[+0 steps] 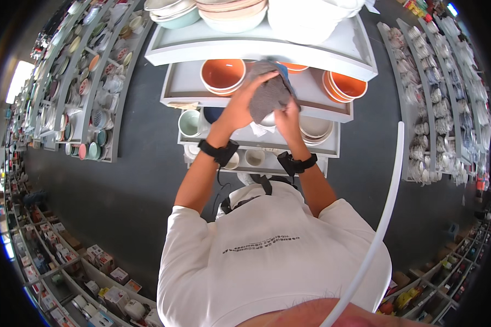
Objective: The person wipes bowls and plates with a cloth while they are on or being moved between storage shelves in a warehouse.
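A grey cloth (270, 96) with a blue part along its far right edge is bunched between my two hands, in front of the shelf rack. My left hand (240, 104) spreads along the cloth's left side, fingers reaching over its top. At the lower right edge of the cloth my right hand (287, 118) grips it, slightly blurred. A white rounded surface (268, 119), perhaps a bowl, shows just under the cloth; whether either hand also holds it is hidden. Orange bowls with white rims stand on the shelf behind, one stack (223, 75) to the left and another (345, 86) to the right.
The top shelf board (253, 51) juts out above the hands, carrying stacked pale bowls (233, 18). Lower shelves hold a mint-green bowl (189, 122) and stacked off-white bowls (316, 130). Dish racks flank both sides beyond the dark floor (143, 184). A white curved strip (382, 220) crosses at right.
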A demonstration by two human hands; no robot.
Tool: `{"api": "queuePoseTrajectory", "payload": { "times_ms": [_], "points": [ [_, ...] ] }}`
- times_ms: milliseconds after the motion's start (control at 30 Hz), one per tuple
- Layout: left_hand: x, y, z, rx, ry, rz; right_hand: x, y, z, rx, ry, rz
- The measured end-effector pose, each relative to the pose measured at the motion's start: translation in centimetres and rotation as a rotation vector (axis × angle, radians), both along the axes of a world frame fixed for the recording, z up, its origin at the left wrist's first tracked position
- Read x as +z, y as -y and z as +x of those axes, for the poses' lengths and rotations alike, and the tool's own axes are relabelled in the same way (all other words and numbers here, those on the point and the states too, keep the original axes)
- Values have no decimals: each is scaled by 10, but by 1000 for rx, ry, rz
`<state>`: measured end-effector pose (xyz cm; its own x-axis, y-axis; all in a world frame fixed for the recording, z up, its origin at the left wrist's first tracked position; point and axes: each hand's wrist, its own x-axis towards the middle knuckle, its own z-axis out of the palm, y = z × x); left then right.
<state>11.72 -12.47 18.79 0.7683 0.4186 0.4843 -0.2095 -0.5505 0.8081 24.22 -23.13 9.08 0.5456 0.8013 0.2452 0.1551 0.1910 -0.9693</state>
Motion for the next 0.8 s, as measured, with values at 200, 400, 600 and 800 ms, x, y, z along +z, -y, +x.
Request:
{"api": "queuePoseTrajectory", "payload": {
  "times_ms": [200,400,600,800],
  "points": [
    [48,-9,-15,154,-145,275,134,54,74,-695,691,110],
    [69,-75,-23,529,-111,638,181,48,170,-379,895,-296],
    [46,-81,-5,570,-286,735,187,-3,129,-210,1030,-506],
    [39,-87,-3,640,-347,774,181,13,172,-97,1107,-353]
  ]
}}
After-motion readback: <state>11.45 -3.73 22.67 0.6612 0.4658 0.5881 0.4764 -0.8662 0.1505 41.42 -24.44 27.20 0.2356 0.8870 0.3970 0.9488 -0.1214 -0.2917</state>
